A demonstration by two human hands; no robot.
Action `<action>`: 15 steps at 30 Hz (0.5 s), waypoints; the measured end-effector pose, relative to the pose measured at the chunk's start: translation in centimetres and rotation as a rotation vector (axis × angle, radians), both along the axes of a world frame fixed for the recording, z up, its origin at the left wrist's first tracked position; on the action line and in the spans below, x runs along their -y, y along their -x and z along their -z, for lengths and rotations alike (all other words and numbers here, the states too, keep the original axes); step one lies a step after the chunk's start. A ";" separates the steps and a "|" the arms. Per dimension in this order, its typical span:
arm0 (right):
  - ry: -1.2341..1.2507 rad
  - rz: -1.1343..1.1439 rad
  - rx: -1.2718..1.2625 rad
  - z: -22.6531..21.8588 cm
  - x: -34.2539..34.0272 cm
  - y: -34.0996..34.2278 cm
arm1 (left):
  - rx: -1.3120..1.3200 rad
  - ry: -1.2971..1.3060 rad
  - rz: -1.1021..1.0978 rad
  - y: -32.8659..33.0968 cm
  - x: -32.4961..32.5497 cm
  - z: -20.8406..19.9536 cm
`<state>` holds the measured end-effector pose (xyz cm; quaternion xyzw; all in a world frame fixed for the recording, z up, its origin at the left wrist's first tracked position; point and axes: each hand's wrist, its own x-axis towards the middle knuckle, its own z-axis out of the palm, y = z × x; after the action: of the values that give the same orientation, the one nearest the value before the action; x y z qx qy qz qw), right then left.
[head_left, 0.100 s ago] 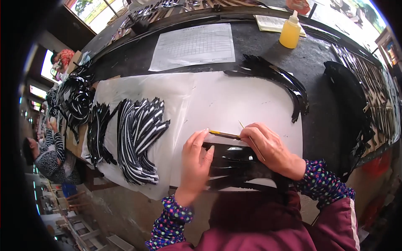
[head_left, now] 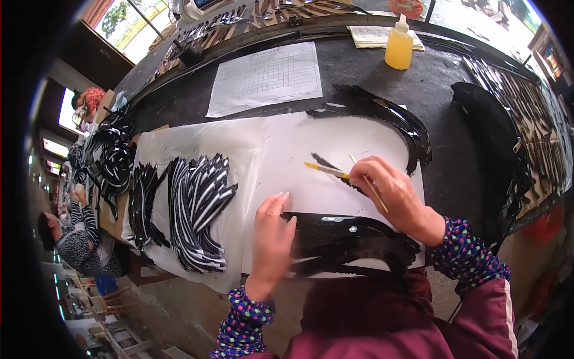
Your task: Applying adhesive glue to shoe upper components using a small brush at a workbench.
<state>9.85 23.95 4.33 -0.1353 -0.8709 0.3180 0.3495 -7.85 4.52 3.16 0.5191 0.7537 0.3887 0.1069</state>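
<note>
My right hand [head_left: 388,191] is closed on a thin wooden stick [head_left: 378,197] and a dark narrow strip with a yellow coated end [head_left: 326,170], held above a white board [head_left: 293,143]. A second dark sliver shows beside that strip; whether it is held too I cannot tell. Slightly blurred, my left hand [head_left: 272,239] has fingers and thumb apart, with nothing visible between them. It is at the left end of a pile of glossy black strips [head_left: 341,236] along the board's near edge. More curved black strips [head_left: 388,113] lie at its far right.
Black-and-white striped strips [head_left: 194,209] lie fanned on plastic sheeting at left, beside tangled black ones [head_left: 110,143]. A bottle of yellow liquid [head_left: 399,48], a gridded paper [head_left: 269,78] and a black bag [head_left: 487,131] rest on the dark table. A co-worker [head_left: 84,239] sits at left.
My left fingers have come off the strip's yellow end, and my left hand is a little lower. The strip now tilts in my right hand. The whole view has shifted slightly.
</note>
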 end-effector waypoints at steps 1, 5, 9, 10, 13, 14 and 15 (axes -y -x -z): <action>-0.044 0.055 -0.056 -0.9 -1.7 -0.4 | 0.043 0.030 -0.018 0.0 -0.2 -0.5; 0.013 0.219 -0.132 -1.9 -8.5 -0.7 | -0.170 0.045 0.128 0.5 -2.2 -2.6; 0.035 0.181 -0.026 -0.6 -12.0 -0.3 | -0.178 0.132 0.318 -1.2 -8.0 -4.3; 0.026 0.151 0.015 -0.1 -12.4 -0.2 | -0.222 0.151 0.397 -1.6 -9.8 -4.1; 0.032 0.163 -0.035 1.4 -12.6 0.4 | -0.332 0.137 0.483 -1.9 -14.7 -2.3; 0.019 0.185 -0.081 1.6 -12.5 0.6 | -0.393 0.099 0.492 -2.0 -16.0 -1.8; 0.023 0.189 -0.082 2.0 -12.5 0.7 | -0.393 0.103 0.495 -2.2 -17.1 -1.3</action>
<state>9.19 36.46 2.37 -0.2076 -0.8355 0.2990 0.4117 -5.68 21.65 4.46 0.7459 0.6293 0.2045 0.0766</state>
